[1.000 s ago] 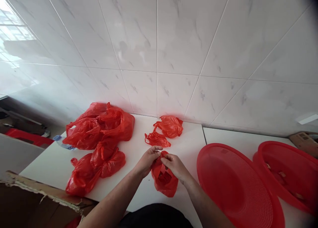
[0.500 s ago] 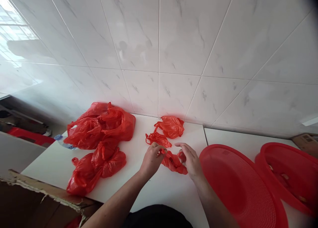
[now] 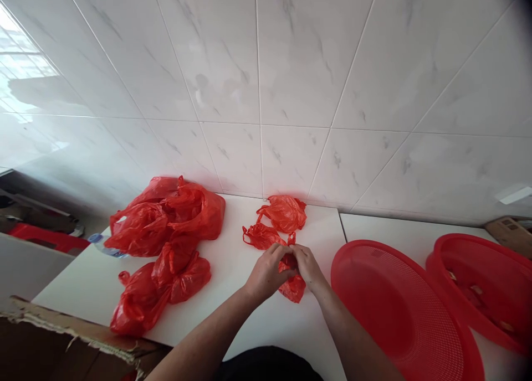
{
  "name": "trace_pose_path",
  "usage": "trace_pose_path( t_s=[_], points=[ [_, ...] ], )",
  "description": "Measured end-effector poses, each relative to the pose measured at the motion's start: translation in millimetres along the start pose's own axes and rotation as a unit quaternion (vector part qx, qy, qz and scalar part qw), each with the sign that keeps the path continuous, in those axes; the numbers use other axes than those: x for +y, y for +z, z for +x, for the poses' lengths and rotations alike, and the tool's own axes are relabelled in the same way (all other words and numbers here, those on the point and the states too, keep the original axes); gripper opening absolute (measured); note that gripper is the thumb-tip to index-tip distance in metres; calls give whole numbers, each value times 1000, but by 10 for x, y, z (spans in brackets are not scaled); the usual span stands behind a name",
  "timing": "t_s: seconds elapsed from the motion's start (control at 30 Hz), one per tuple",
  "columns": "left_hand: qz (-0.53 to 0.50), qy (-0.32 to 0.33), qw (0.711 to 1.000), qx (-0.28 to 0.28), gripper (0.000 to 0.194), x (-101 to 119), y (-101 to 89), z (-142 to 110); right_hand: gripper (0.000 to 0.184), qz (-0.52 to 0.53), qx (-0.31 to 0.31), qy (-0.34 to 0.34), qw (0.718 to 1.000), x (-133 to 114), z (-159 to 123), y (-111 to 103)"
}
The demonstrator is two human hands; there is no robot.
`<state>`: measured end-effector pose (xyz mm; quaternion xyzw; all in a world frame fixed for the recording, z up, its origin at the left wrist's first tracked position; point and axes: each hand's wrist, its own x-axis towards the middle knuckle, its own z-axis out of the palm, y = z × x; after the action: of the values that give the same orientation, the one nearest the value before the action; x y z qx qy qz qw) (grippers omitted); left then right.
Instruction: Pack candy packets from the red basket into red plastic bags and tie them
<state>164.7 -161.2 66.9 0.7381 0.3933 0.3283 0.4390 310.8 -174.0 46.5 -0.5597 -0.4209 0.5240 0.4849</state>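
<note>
Both my left hand and my right hand are closed on a small red plastic bag, close together at its gathered neck. The handle end pokes up above my fingers, and the bag's body hangs below them, over or on the white table. My fingertips partly hide the neck, so whether it is knotted cannot be seen. Just beyond my left hand lies a crumpled red plastic bag. Behind that one, near the wall, rests another red bag.
Several filled red bags are heaped on the white table at the left, beside a clear bottle. A torn cardboard box stands at the front left. Red plastic baskets sit at the right. A tiled wall closes the back.
My right hand has moved left to meet my left hand at the bag's neck. The bag has turned from lying sideways to hanging down. The view has shifted slightly.
</note>
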Motion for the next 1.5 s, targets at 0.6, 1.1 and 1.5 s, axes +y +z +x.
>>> trace_pose_path(
  t_s=[0.6,1.1,1.5],
  points=[
    [-45,-133,990,-8,13,-457,130,182,40,-176,37,-3,984,249,-39,-299],
    [132,-172,969,-118,8,-1074,-312,-473,33,80,196,112,971,772,42,-610],
    [140,-91,974,-153,87,-890,323,-177,67,-82,154,140,975,907,-215,-732]
  ],
)
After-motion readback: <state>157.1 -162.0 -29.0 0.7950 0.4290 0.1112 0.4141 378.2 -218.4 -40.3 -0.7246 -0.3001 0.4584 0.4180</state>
